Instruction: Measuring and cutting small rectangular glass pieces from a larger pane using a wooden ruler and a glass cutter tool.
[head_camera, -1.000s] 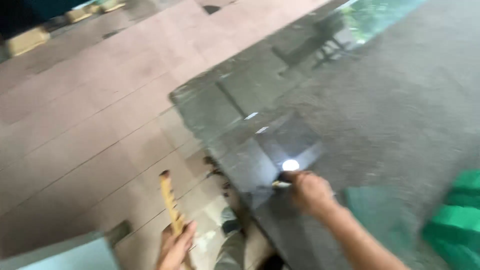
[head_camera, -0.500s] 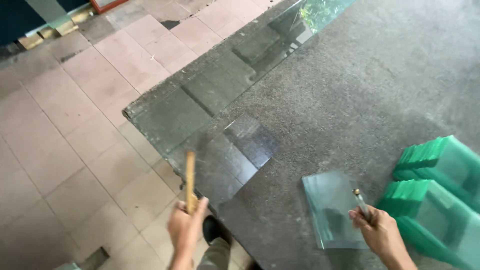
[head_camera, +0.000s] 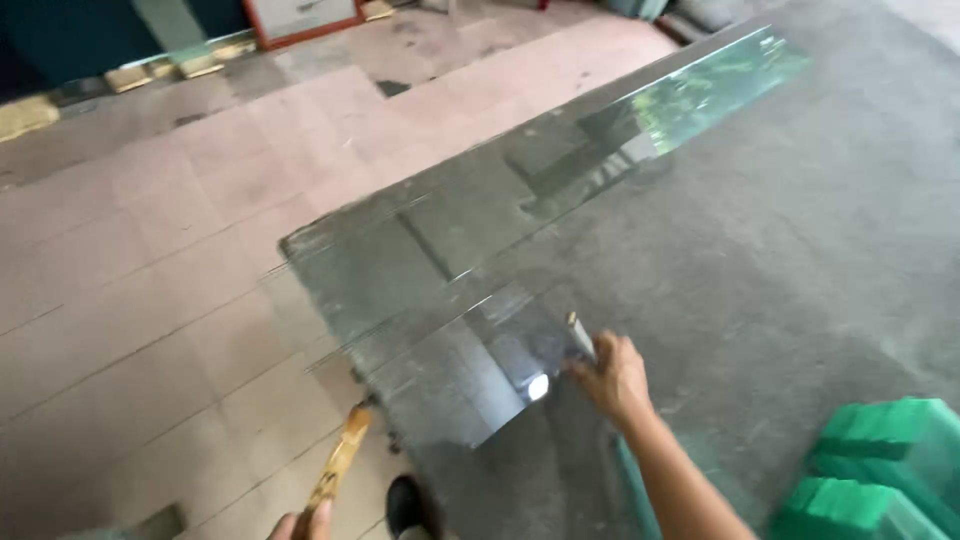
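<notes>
A long glass sheet (head_camera: 480, 230) lies along the left edge of a grey carpeted table (head_camera: 780, 260), overhanging it. My right hand (head_camera: 612, 378) rests on the near end of the sheet and grips a small glass cutter (head_camera: 580, 335) whose tip points away from me. My left hand (head_camera: 305, 522) shows only at the bottom edge, below the table's edge. It holds a yellow wooden stick (head_camera: 340, 465) that points up toward the glass corner. A bright light reflection sits on the glass beside my right hand.
Two stacks of green-edged cut glass pieces (head_camera: 890, 465) stand at the bottom right of the table. A tiled floor (head_camera: 150, 270) stretches to the left. A framed panel (head_camera: 300, 15) leans at the far wall. My dark shoe (head_camera: 405, 505) is below the table edge.
My right hand has moved left from a small loose glass piece near the green stacks onto the near end of the long sheet. My left hand with the stick has dropped lower.
</notes>
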